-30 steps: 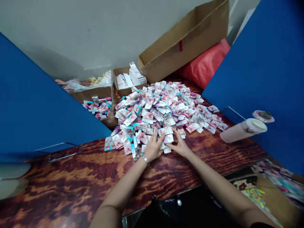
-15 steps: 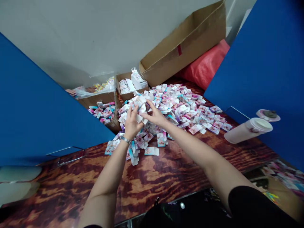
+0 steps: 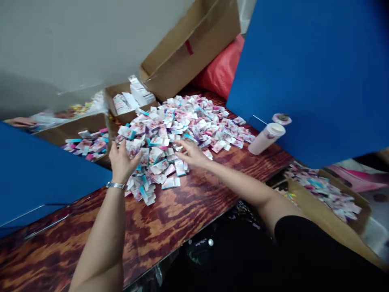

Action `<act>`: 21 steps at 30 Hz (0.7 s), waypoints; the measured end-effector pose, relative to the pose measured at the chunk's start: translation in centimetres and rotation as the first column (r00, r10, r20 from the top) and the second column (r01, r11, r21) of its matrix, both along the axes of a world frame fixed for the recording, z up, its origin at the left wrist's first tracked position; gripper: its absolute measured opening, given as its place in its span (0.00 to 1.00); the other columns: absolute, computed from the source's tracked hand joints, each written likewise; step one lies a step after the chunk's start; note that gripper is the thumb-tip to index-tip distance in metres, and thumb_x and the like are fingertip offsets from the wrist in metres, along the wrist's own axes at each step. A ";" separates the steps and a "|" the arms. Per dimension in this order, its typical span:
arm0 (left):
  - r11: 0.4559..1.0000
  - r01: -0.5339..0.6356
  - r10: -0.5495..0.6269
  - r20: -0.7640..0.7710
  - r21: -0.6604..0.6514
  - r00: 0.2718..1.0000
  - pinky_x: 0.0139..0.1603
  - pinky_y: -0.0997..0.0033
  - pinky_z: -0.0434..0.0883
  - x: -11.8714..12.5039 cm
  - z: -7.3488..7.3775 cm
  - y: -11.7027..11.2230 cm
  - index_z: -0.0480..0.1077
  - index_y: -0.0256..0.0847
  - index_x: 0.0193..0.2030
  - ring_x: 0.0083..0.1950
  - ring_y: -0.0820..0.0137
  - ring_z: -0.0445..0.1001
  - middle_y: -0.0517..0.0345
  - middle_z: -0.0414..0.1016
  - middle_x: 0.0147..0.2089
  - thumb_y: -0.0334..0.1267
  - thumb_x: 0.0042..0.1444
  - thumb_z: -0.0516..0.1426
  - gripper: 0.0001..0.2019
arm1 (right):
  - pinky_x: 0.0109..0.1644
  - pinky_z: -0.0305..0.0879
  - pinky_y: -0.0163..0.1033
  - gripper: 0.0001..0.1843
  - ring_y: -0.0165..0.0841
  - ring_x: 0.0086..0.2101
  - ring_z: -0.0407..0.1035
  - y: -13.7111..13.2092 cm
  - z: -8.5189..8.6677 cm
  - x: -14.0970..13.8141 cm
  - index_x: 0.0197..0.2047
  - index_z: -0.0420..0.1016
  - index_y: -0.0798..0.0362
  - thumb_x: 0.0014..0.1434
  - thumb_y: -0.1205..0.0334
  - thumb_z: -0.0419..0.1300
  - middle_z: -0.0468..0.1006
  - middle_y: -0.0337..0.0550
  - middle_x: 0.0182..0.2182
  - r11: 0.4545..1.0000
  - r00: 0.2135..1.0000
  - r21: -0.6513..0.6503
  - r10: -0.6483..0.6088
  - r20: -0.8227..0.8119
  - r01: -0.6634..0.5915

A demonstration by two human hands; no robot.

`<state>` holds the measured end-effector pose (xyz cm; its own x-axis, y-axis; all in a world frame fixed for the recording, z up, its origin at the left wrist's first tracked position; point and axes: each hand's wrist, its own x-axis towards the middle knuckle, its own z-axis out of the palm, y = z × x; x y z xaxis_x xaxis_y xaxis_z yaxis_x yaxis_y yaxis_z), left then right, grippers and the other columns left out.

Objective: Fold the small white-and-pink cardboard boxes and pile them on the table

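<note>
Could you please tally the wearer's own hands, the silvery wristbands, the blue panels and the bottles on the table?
Own hands, left hand and right hand: 2
Silvery wristband: 1
Blue panels: 2
Pale bottle: 1
Total: 6, leaving out the piled cartons, too overlapped to count.
</note>
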<state>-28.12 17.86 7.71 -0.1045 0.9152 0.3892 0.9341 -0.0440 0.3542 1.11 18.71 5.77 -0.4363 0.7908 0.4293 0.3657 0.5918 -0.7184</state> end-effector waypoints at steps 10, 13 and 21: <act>0.990 0.095 -0.090 -0.051 0.104 0.995 0.68 0.46 0.52 6.5 -3.4 -5.7 0.60 0.30 0.65 0.71 0.43 0.49 0.32 0.46 0.71 0.52 0.57 0.57 0.34 | 0.50 0.67 0.42 0.19 0.36 0.44 0.70 -10.5 -6.4 12.7 0.57 0.69 0.55 0.66 0.60 0.52 0.75 0.49 0.45 0.983 0.957 -0.053 -0.157 0.246 0.175; 0.978 0.182 -0.178 -0.050 0.105 0.983 0.67 0.47 0.55 9.6 -5.6 -8.7 0.61 0.32 0.64 0.71 0.45 0.51 0.33 0.47 0.71 0.50 0.59 0.56 0.31 | 0.57 0.63 0.42 0.21 0.37 0.49 0.68 -9.3 -7.5 17.1 0.58 0.69 0.53 0.63 0.61 0.54 0.74 0.48 0.49 0.907 0.870 -0.038 -0.389 0.302 0.419; 0.962 0.272 -0.273 -0.022 -0.034 0.962 0.66 0.46 0.59 15.5 -10.7 -15.8 0.61 0.38 0.64 0.70 0.50 0.54 0.38 0.51 0.70 0.45 0.62 0.54 0.25 | 0.63 0.55 0.58 0.31 0.53 0.58 0.59 -1.7 -10.3 22.8 0.62 0.61 0.68 0.57 0.62 0.54 0.66 0.68 0.56 0.693 0.684 -0.089 -0.668 0.294 0.715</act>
